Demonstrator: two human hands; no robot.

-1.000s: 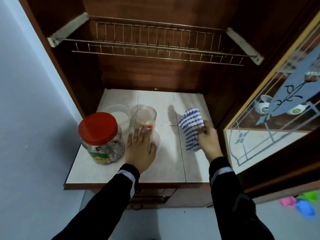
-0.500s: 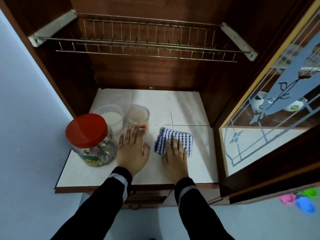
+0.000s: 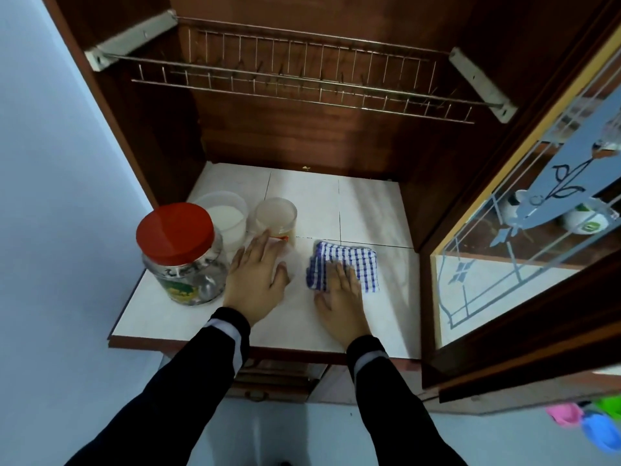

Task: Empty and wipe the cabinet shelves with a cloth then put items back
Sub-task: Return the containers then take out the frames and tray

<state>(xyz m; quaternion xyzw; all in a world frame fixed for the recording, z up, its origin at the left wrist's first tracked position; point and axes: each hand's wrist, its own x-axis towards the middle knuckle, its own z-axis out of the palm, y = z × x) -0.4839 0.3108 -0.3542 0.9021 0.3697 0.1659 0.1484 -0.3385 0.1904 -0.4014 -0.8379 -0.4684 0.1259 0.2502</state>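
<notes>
Checked cloth [image 3: 349, 264], folded, on glossy tile [image 3: 302, 196]

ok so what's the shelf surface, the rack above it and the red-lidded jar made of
Shelf surface: likely glazed white tile, with grout lines and a sheen. Rack: bare metal wire, thin shiny rods. Red-lidded jar: clear body, glass or plastic, cannot tell; its lid looks like matte plastic.

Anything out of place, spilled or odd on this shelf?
Nothing spilled or broken. The red-lidded jar, white tub and clear container stand on the tiled shelf while the right hand presses the checked cloth on it: not emptied. A pale speck lies at its back edge.
</notes>
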